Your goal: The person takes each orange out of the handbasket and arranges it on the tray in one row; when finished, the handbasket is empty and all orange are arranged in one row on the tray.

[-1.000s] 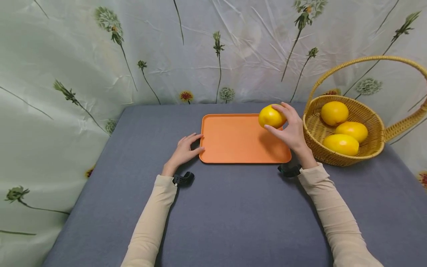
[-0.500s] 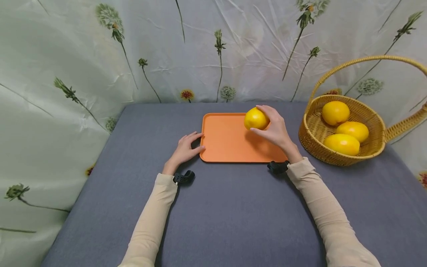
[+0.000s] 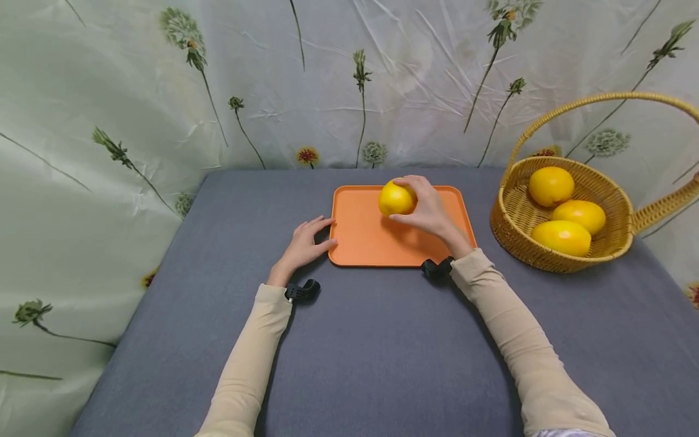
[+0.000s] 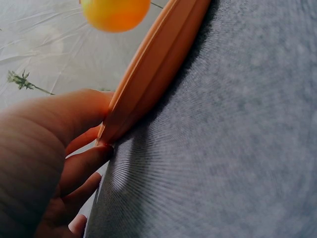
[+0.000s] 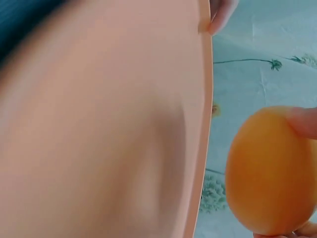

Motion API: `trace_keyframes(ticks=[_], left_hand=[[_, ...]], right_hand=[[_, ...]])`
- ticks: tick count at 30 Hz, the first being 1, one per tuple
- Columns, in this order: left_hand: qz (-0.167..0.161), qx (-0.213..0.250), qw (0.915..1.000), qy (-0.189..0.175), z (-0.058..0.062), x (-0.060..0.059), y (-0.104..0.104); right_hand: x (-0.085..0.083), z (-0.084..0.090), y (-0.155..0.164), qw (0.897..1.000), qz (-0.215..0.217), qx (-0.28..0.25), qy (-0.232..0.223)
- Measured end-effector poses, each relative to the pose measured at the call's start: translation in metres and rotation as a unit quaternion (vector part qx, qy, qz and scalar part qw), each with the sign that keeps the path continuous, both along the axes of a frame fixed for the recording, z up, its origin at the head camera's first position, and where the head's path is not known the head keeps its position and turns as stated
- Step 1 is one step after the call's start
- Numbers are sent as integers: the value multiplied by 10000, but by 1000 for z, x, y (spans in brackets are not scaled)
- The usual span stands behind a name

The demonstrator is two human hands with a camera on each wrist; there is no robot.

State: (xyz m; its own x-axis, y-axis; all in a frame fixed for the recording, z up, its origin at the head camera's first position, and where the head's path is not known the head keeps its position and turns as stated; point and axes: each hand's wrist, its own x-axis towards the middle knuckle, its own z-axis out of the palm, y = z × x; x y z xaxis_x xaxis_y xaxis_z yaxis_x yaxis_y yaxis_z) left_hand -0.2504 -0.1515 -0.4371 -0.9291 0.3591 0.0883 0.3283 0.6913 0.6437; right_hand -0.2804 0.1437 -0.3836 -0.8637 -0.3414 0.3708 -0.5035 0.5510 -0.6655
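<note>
My right hand [image 3: 428, 212] grips an egg-shaped yellow fruit [image 3: 394, 199] between thumb and fingers, above the orange tray [image 3: 366, 243]. In the right wrist view the fruit [image 5: 270, 173] hangs apart from the tray's rim, and its shadow falls on the tray. At the tray's left side, my left hand [image 3: 303, 246] holds the edge with thumb and fingertips. The left wrist view has the thumb on the tray's rim [image 4: 143, 64] and other fingers lower at its outer side.
A wicker basket [image 3: 537, 258] with a tall handle stands to the right. Three similar yellow fruits [image 3: 562, 237] lie in it. Grey-blue cloth [image 3: 377, 340] covers the table, and a flower-print curtain [image 3: 306, 73] hangs behind its far edge.
The right hand has carried the fruit leftward from the tray's right part to above its middle. The left hand has stayed at the tray's left edge.
</note>
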Motion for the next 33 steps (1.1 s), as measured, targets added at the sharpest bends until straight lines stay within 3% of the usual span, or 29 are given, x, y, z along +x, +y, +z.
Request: trace_keyframes(ticks=[10,24,33], left_hand=[[3,22,10000,17,0,0,-2],[23,-85,10000,-24,4,2,0],[1,-93,10000,-14,4,3,0]], right_hand=[[-19,-1,-29,9951,877,201,-420],[-31,-7,-50,9859,1291,491,-945],[-30,-5,-45,9825,1251,674,-1207]])
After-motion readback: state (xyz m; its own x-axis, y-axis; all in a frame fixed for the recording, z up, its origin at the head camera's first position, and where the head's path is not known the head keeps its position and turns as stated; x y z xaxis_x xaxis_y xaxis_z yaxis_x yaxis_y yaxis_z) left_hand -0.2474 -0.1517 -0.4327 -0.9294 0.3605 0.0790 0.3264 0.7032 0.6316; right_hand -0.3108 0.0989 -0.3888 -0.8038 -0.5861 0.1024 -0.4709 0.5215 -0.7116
